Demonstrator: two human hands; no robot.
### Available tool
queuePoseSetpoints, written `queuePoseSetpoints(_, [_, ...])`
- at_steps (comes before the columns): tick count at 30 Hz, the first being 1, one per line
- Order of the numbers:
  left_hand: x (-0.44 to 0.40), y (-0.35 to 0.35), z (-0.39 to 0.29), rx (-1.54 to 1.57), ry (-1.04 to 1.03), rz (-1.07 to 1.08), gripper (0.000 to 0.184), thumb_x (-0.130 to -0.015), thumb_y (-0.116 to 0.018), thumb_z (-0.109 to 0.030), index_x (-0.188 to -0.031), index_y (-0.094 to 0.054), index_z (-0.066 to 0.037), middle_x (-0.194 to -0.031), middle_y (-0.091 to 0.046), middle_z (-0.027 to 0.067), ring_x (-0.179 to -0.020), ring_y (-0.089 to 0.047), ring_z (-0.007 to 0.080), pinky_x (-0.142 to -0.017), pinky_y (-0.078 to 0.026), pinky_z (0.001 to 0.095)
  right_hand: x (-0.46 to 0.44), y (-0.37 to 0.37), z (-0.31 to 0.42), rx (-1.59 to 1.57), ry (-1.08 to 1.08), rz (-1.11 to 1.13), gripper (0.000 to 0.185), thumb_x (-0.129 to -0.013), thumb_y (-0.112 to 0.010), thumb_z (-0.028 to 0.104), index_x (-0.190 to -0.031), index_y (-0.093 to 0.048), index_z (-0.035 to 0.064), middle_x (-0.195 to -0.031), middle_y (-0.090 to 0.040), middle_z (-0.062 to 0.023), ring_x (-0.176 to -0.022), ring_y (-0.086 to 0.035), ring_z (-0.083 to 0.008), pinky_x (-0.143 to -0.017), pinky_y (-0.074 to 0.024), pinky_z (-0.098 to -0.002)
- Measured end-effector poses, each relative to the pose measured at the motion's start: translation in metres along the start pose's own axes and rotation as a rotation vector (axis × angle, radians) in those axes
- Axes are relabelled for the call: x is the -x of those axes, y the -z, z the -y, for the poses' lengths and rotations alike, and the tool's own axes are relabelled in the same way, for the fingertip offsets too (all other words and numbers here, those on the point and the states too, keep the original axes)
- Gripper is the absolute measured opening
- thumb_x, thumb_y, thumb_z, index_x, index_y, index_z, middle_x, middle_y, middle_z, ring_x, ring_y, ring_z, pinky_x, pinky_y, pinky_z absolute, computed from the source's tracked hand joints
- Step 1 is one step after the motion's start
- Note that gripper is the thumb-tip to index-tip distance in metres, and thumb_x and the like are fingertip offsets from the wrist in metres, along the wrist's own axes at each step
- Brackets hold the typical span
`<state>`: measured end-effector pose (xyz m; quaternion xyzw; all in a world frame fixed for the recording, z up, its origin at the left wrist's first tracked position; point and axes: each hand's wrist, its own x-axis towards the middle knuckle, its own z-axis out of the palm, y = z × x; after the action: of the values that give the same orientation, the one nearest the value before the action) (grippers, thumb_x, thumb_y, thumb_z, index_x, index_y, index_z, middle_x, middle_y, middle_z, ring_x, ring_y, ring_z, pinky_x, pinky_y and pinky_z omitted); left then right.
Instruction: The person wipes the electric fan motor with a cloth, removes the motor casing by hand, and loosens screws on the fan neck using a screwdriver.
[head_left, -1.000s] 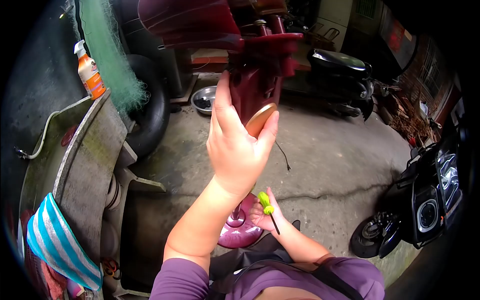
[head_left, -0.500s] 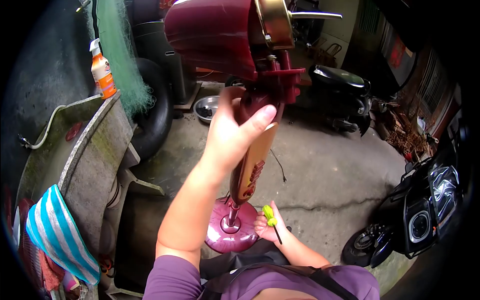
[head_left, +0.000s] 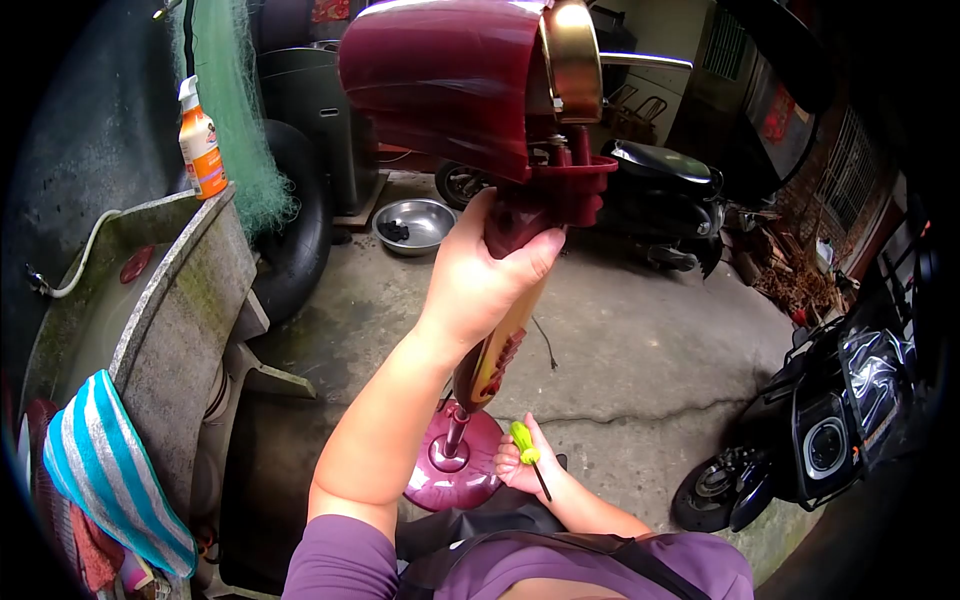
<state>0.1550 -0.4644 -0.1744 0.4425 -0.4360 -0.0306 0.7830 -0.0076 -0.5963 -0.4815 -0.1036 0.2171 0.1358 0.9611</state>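
A dark red stand fan [head_left: 440, 85] rises in front of me, its motor housing at the top with a gold-coloured disc and a metal shaft pointing right. My left hand [head_left: 480, 275] is wrapped round the neck just below the housing. Beneath it runs the column with a tan control panel [head_left: 498, 360], down to a round, glossy red base [head_left: 430, 480]. Low at centre, my right hand [head_left: 520, 465] holds a screwdriver [head_left: 525, 445] with a yellow-green handle, its dark shaft pointing down toward my forearm.
At left stand a concrete sink [head_left: 165, 310], a spray bottle [head_left: 203, 150], a striped towel [head_left: 115, 470] and green netting [head_left: 245, 130]. A metal bowl [head_left: 425, 228] with dark pieces sits behind. Scooters stand at back right [head_left: 665, 185] and right [head_left: 800, 440].
The view has shifted, bringing the fan's housing, shaft and base further into sight. My left hand has stayed at the neck, its grip turned slightly. The screwdriver remains in my right hand.
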Motion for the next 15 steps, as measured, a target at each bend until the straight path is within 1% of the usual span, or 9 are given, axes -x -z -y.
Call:
queuePoseSetpoints(2, [-0.0002,0.0011,0.0007,-0.003,-0.003,0.0,0.052,-0.085,-0.078,-0.024,-0.124,-0.055,0.002,-0.115,-0.064,0.0065,-0.106,-0.058,0.0136,-0.098,-0.045,0.0299,-0.0001,-0.0007,0.0009,0.004,-0.016,0.042,0.06,-0.086,-0.061,0.069,-0.077,-0.053,0.0106,-0.061,-0.043,0.0019,-0.059,-0.04,-0.0138,-0.059,-0.0363,-0.0281])
queuePoseSetpoints(6, [-0.0015,0.0018,-0.0006,0.002,0.013,0.015,0.051,-0.085,-0.078,-0.022,-0.124,-0.055,0.002,-0.114,-0.066,0.0066,-0.106,-0.06,0.0135,-0.097,-0.046,0.0296,-0.0001,-0.0028,0.0005,-0.002,-0.01,0.027,0.059,-0.086,-0.061,0.069,-0.077,-0.053,0.0108,-0.061,-0.043,0.0018,-0.058,-0.04,-0.0138,-0.059,-0.0361,-0.0281])
queuePoseSetpoints(9, [-0.0024,0.0048,-0.0009,0.011,0.025,0.052,0.05,-0.085,-0.078,-0.021,-0.124,-0.055,0.002,-0.114,-0.067,0.0068,-0.105,-0.062,0.0137,-0.097,-0.046,0.0297,-0.0002,-0.0021,0.0,-0.004,-0.012,-0.005,0.06,-0.086,-0.061,0.07,-0.077,-0.053,0.0111,-0.06,-0.04,0.0019,-0.058,-0.04,-0.0143,-0.056,-0.0346,-0.0275])
queuePoseSetpoints(13, [-0.0045,0.0066,0.0022,0.023,-0.001,0.086,0.051,-0.086,-0.078,-0.021,-0.124,-0.055,0.003,-0.114,-0.067,0.0072,-0.105,-0.062,0.0141,-0.098,-0.046,0.0299,-0.0004,0.0014,0.0014,-0.023,-0.027,-0.019,0.06,-0.085,-0.061,0.07,-0.077,-0.053,0.0111,-0.06,-0.04,0.0018,-0.058,-0.041,-0.0146,-0.056,-0.0348,-0.0276])
queuePoseSetpoints(15, [-0.0044,0.0047,0.0049,0.016,-0.017,0.068,0.06,-0.084,-0.076,-0.034,-0.128,-0.054,0.001,-0.114,-0.064,0.0058,-0.102,-0.058,0.0137,-0.093,-0.047,0.0304,-0.0009,0.0021,0.0033,-0.028,-0.029,-0.018,0.06,-0.085,-0.061,0.07,-0.077,-0.054,0.0112,-0.06,-0.04,0.0018,-0.058,-0.041,-0.0147,-0.056,-0.0349,-0.0277])
